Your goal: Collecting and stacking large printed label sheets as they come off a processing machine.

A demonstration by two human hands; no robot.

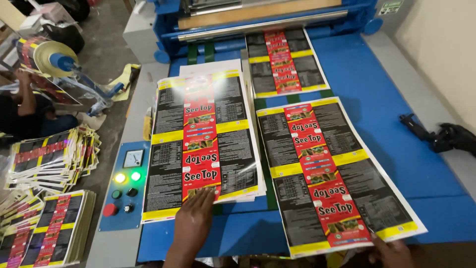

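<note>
Left hand (pixel 194 218): flat, fingers together, pressing the near edge of the stacked printed sheets (pixel 203 144).
Right hand (pixel 391 252): bottom edge, touching the near corner of the single sheet (pixel 329 173); finger posture cannot be told.
Blue table (pixel 391 124): beneath both.
Third sheet (pixel 285 62): by the roller.
Control panel (pixel 124 183): left, lit lamps.
</note>
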